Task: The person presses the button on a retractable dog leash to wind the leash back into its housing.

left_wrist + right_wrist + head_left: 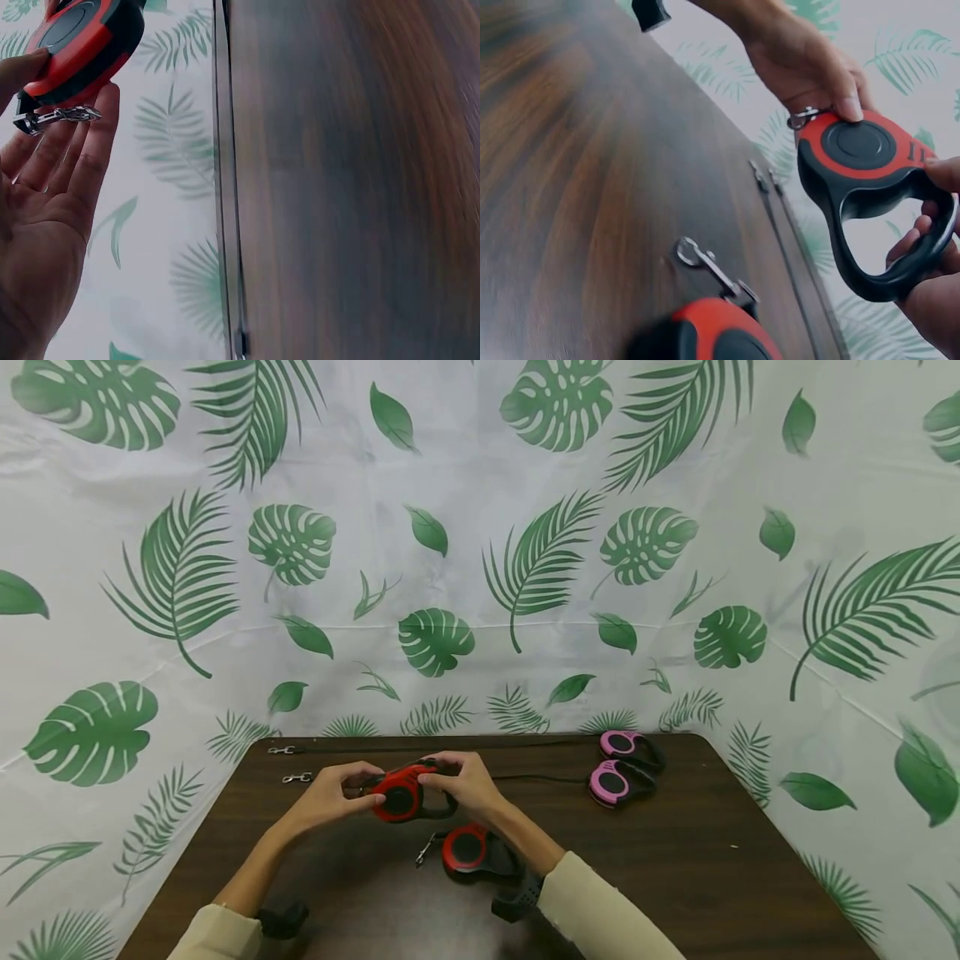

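Both hands hold a red and black retractable dog leash [397,795] above the table. My left hand [330,797] pinches its round case, thumb on the front face and fingers behind. A metal clip [71,114] hangs at the cord end, close to those fingers. My right hand [471,787] grips the black handle loop [855,251] side, its thumb at the top of the case. Below, a second red and black retractable leash [465,850] lies on the table near my right wrist, its metal clip [705,262] pointing out to the left.
Two pink and black leashes [609,783] lie at the back right of the dark wooden table [675,860]. Their cords stretch left across the back, ending in metal clips [297,777]. A leaf-patterned white sheet [480,568] hangs behind the table. Each wrist wears a black device [513,900].
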Tool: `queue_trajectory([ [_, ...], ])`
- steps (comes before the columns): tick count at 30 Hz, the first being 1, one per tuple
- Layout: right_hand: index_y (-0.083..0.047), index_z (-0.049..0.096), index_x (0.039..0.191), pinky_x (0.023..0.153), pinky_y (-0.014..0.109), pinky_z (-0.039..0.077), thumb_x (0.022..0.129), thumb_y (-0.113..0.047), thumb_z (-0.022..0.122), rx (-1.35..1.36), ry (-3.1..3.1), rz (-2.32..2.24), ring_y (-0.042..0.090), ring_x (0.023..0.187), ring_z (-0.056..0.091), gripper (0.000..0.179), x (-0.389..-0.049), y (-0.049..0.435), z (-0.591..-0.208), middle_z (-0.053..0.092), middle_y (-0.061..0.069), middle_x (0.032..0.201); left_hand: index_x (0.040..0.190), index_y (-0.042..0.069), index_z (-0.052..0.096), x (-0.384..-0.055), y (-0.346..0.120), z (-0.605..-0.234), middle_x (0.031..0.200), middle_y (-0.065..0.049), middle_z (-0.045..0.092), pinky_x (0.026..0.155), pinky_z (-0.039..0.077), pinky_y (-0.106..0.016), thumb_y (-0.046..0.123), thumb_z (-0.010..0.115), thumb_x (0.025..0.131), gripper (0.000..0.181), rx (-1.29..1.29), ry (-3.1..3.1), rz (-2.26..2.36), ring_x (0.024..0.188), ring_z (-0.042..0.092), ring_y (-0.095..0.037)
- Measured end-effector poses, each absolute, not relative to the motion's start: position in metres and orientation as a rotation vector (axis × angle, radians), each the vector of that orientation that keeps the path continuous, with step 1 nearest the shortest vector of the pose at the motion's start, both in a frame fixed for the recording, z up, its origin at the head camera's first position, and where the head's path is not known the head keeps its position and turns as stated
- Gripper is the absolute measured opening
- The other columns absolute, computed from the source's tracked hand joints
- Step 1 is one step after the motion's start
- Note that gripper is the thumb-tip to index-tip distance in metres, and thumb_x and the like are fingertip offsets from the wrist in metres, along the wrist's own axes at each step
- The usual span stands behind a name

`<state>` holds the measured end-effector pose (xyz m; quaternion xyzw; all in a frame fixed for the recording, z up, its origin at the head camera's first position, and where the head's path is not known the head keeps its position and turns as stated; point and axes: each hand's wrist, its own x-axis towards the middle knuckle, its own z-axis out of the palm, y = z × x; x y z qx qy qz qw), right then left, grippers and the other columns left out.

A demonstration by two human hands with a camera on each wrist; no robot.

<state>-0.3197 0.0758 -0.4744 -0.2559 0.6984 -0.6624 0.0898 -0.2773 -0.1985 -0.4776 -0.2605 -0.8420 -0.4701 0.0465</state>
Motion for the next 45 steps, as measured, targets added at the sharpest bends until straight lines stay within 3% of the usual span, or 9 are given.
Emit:
queue_trajectory([
  [5, 0.000, 0.076, 0.121, 0.077, 0.041, 0.057, 0.093, -0.012, 0.082, -0.674, 2.047, -1.968, 0.025, 0.085, 0.064, 0.031, -0.318, 0.052, -0.481, 0.076, 0.005, 0.104, 0.124, 0.004, 0.072, -0.270, -0.221, -0.477, 0.113, -0.009, 0.077, 0.083, 0.060, -0.026, 0.019, 0.078, 0.098, 0.031, -0.727, -2.632, -1.445, 0.101, 0.074, -0.012],
  [8, -0.001, 0.077, 0.118, 0.082, 0.051, 0.060, 0.094, -0.014, 0.082, -0.644, 2.056, -1.935, 0.039, 0.088, 0.068, 0.028, -0.319, 0.042, -0.487, 0.076, 0.006, 0.103, 0.125, 0.002, 0.071, -0.268, -0.232, -0.478, 0.109, -0.008, 0.077, 0.078, 0.060, -0.028, 0.020, 0.077, 0.098, 0.033, -0.692, -2.686, -1.457, 0.093, 0.073, -0.013],
  [12, -0.004, 0.079, 0.113, 0.073, 0.039, 0.061, 0.093, -0.016, 0.083, -0.620, 2.146, -1.860, 0.049, 0.090, 0.070, 0.024, -0.319, 0.034, -0.496, 0.076, 0.011, 0.094, 0.128, -0.003, 0.068, -0.268, -0.242, -0.482, 0.101, -0.009, 0.075, 0.071, 0.060, -0.036, 0.020, 0.076, 0.099, 0.038, -0.693, -2.764, -1.503, 0.082, 0.071, -0.025],
  [15, -0.005, 0.080, 0.112, 0.065, 0.028, 0.054, 0.092, -0.017, 0.084, -0.611, 2.239, -1.780, 0.034, 0.079, 0.070, 0.024, -0.317, 0.031, -0.502, 0.074, 0.008, 0.088, 0.129, -0.007, 0.066, -0.269, -0.247, -0.489, 0.097, -0.010, 0.074, 0.070, 0.061, -0.039, 0.019, 0.074, 0.100, 0.040, -0.696, -2.796, -1.545, 0.079, 0.071, -0.029],
  [19, -0.007, 0.080, 0.112, 0.064, 0.025, 0.051, 0.092, -0.021, 0.085, -0.577, 2.316, -1.692, 0.012, 0.073, 0.065, 0.025, -0.316, 0.031, -0.509, 0.073, -0.001, 0.085, 0.128, -0.009, 0.066, -0.270, -0.249, -0.500, 0.097, -0.009, 0.074, 0.069, 0.061, -0.036, 0.019, 0.073, 0.100, 0.041, -0.690, -2.820, -1.576, 0.077, 0.071, -0.021],
  [26, -0.009, 0.079, 0.114, 0.069, 0.026, 0.056, 0.092, -0.026, 0.085, -0.575, 2.387, -1.574, 0.010, 0.073, 0.069, 0.028, -0.317, 0.030, -0.515, 0.076, -0.003, 0.082, 0.130, -0.008, 0.063, -0.270, -0.248, -0.508, 0.098, -0.011, 0.073, 0.069, 0.061, -0.035, 0.021, 0.072, 0.100, 0.043, -0.665, -2.877, -1.678, 0.079, 0.070, -0.020],
  [35, -0.010, 0.080, 0.106, 0.059, 0.024, 0.051, 0.089, -0.024, 0.087, -0.619, 2.472, -1.429, 0.008, 0.064, 0.064, 0.023, -0.316, 0.032, -0.518, 0.073, -0.006, 0.075, 0.136, -0.010, 0.055, -0.267, -0.247, -0.513, 0.103, -0.014, 0.074, 0.068, 0.062, -0.038, 0.015, 0.072, 0.101, 0.047, -0.832, -2.880, -1.779, 0.080, 0.073, -0.023],
  [40, -0.009, 0.081, 0.102, 0.052, 0.023, 0.049, 0.088, -0.021, 0.088, -0.639, 2.492, -1.393, 0.008, 0.056, 0.061, 0.019, -0.315, 0.032, -0.522, 0.074, -0.006, 0.075, 0.132, -0.009, 0.058, -0.267, -0.243, -0.517, 0.102, -0.008, 0.075, 0.072, 0.058, -0.028, 0.014, 0.079, 0.095, 0.049, -0.950, -2.908, -1.554, 0.084, 0.070, -0.011],
  [45, -0.008, 0.081, 0.103, 0.055, 0.023, 0.049, 0.087, -0.020, 0.089, -0.678, 2.546, -1.323, 0.006, 0.060, 0.061, 0.021, -0.318, 0.032, -0.522, 0.073, -0.006, 0.076, 0.124, -0.002, 0.067, -0.268, -0.237, -0.512, 0.100, 0.001, 0.075, 0.079, 0.055, -0.028, 0.025, 0.085, 0.090, 0.047, -0.916, -2.940, -1.257, 0.090, 0.067, -0.006],
])
